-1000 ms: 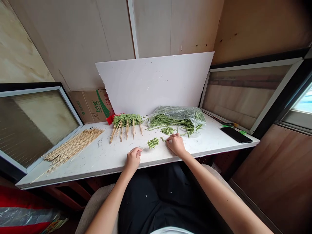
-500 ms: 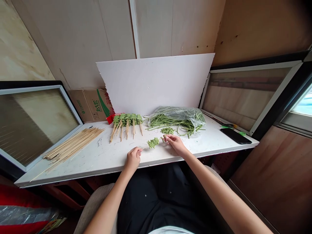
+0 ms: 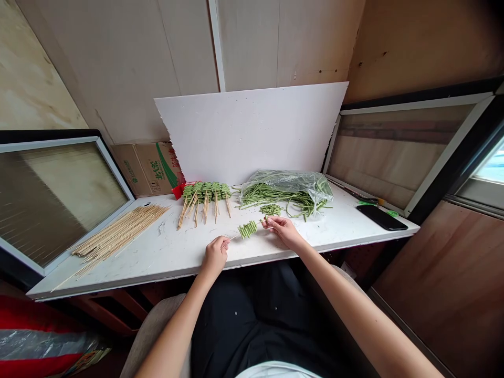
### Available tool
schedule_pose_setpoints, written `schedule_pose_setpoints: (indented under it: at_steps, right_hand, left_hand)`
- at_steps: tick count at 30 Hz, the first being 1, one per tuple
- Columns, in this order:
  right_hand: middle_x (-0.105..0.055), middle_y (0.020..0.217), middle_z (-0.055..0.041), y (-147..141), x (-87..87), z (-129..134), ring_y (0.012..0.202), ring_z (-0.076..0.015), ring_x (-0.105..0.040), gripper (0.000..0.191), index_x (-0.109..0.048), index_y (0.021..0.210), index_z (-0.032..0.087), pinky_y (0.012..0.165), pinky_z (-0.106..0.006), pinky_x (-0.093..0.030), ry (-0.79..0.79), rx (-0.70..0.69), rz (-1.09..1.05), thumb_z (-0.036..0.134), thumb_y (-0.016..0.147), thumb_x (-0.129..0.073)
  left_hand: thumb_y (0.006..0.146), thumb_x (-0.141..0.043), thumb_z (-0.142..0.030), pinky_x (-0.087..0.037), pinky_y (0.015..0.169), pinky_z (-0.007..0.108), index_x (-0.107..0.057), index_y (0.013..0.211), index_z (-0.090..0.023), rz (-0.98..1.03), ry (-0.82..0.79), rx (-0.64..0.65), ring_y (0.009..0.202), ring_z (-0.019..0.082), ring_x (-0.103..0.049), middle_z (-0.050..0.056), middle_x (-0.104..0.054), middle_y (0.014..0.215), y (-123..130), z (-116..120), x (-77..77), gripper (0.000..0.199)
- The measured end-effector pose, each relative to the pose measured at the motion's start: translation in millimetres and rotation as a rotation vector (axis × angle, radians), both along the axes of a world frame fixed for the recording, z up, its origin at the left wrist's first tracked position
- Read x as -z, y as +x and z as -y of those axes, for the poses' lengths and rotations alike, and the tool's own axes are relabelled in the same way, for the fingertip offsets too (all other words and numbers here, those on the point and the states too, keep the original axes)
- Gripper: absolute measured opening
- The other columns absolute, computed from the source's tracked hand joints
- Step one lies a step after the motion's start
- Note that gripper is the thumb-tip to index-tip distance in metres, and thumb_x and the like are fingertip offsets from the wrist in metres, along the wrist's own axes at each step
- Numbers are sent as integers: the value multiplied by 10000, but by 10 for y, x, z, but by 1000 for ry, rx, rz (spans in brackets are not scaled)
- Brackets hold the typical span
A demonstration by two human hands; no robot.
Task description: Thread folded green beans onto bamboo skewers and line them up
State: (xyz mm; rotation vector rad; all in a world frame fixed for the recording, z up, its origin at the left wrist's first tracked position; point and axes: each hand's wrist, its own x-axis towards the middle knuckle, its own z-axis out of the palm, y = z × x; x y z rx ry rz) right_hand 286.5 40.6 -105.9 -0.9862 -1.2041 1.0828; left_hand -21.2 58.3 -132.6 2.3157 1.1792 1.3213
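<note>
My left hand (image 3: pixel 215 256) is closed around the lower end of a thin bamboo skewer (image 3: pixel 233 238), just above the front of the table. Several cut green bean pieces (image 3: pixel 247 229) sit threaded side by side along it. At the skewer's tip, my right hand (image 3: pixel 282 230) pinches a short piece of green bean between thumb and fingers. Just beyond that hand lies a small pile of cut bean pieces (image 3: pixel 271 210). Behind the pile, long green beans (image 3: pixel 258 196) spill from a clear plastic bag (image 3: pixel 301 182).
Loaded bean skewers (image 3: pixel 206 193) lie in a row at the back, sticks toward me. Bare bamboo skewers (image 3: pixel 124 231) are spread on the left of the white table (image 3: pixel 173 257). A black phone (image 3: pixel 381 217) rests at right. A cardboard box (image 3: pixel 147 169) and white board (image 3: pixel 252 134) stand behind.
Both hands keep almost the same position and hold on the skewer and bean piece. The view has shifted very slightly.
</note>
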Motion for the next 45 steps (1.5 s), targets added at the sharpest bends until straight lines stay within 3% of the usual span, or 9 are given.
schedule_pose_setpoints:
  at_steps: [15,28,34,45]
  right_hand:
    - [-762,932,-65,-8,7,-8,920,-222,-683,392,-816,962,223,744,-298,-489,16,50,-35,572,788,-837]
    - [-763,886,-56,-4,15,-21,755,-179,-613,389,-832,931,220,802,-336,-511,22,61,-4,570,761,-854]
    - [-778,1016,-82,-9,22,-31,929,-229,-666,470,-829,1001,225,727,-300,-509,-5,85,-23,608,731,-860]
    - [-785,1030,-96,-31,35,-35,972,-264,-684,454,-820,944,218,738,-319,-513,-5,179,33,616,729,-859]
  left_hand:
    - [979,-472,-148,-464,675,269,-661,849,-199,-15,45,11,676,172,-628,25,-651,721,-3,-9,16,235]
    - [944,-464,-92,-474,662,257,-669,855,-201,-13,63,39,677,164,-631,24,-650,728,-9,-5,11,249]
    - [960,-463,-110,-475,658,258,-673,872,-198,-14,46,32,677,160,-622,23,-646,725,-4,-5,17,244]
    - [913,-460,-61,-507,680,260,-692,885,-194,7,11,37,689,164,-647,27,-665,734,-10,-29,48,269]
